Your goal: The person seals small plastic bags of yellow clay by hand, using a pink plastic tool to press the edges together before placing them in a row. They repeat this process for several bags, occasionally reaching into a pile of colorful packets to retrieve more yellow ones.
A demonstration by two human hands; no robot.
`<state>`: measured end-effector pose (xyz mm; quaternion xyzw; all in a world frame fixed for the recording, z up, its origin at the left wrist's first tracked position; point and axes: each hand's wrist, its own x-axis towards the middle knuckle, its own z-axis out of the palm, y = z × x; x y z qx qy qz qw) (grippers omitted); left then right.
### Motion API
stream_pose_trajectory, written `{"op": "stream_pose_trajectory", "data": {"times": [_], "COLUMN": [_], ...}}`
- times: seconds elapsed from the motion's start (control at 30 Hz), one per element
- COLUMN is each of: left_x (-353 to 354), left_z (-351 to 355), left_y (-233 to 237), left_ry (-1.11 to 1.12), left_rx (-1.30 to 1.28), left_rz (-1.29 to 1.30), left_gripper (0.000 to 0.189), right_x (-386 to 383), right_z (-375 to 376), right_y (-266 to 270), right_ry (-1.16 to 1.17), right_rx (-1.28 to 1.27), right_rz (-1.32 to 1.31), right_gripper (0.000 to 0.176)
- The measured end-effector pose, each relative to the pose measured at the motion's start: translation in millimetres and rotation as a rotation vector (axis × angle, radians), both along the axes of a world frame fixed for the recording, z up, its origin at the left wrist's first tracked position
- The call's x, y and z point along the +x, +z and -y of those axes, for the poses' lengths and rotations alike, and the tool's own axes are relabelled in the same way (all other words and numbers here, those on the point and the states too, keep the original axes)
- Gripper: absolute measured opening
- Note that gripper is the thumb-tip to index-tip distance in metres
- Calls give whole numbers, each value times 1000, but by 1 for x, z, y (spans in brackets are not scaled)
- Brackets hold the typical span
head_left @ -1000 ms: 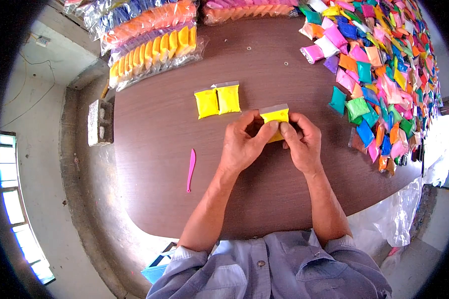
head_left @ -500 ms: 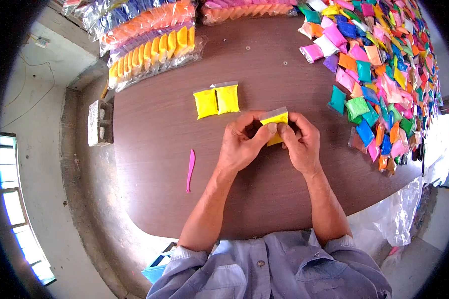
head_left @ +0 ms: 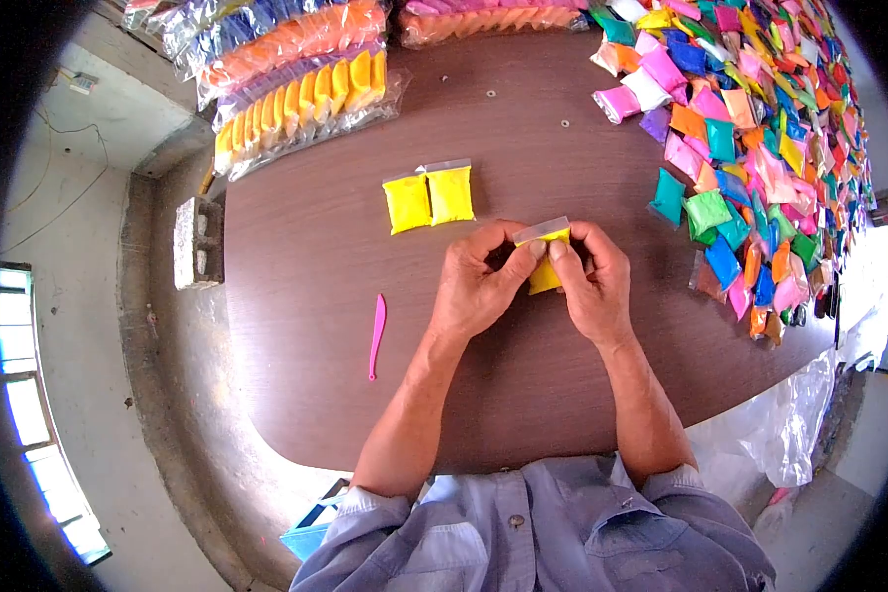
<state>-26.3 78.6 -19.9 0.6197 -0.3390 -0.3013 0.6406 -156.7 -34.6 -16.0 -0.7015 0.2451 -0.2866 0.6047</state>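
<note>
The small yellow zip bag point(head_left: 546, 279) is up in front of us, held over the bench point(head_left: 306, 296), with its see-through top strip tipped a little. Our left hand point(head_left: 479, 281) and right hand point(head_left: 597, 286) pinch it from both sides. The thumbs press side by side on the front, just under the strip, and the other fingers curl behind. We think we are pressing or feeling the bag near its top. It looks soft and squishy, like clay in thin, shiny plastic, so any move from this hold calls for a light, even pinch. A hard squeeze could make it bulge.

Next to our left arm lies a thin pink plastic knife point(head_left: 377, 335), long and smooth. Past our left hand, two flat, puffy bags, the left yellow bag point(head_left: 408, 205) and the right yellow bag point(head_left: 452, 195), lie side by side. Off to the right is a big, lumpy heap of colored packets point(head_left: 750, 168). At the far left, plump yellow-orange packets point(head_left: 308, 99) stand in a row inside crinkly plastic.
</note>
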Motion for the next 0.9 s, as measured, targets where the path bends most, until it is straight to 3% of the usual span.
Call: {"op": "stream_pose_trajectory", "data": {"times": [0.13, 0.4, 0.73, 0.9], "left_x": [-6, -2, -2, -4], "left_z": [3, 1, 2, 2], "left_y": [11, 2, 10, 4], "left_ry": [-11, -6, -73, 33], "left_rx": [38, 73, 143, 71], "left_rz": [-42, -15, 56, 8], "left_gripper": [17, 17, 13, 15], "right_x": [0, -1, -1, -1], "right_z": [3, 2, 6, 3], "right_y": [-12, -3, -9, 0], "right_ry": [-74, -30, -98, 18], "right_rx": [-142, 15, -104, 36], "right_rz": [57, 28, 97, 20], "right_gripper": [17, 21, 23, 27]}}
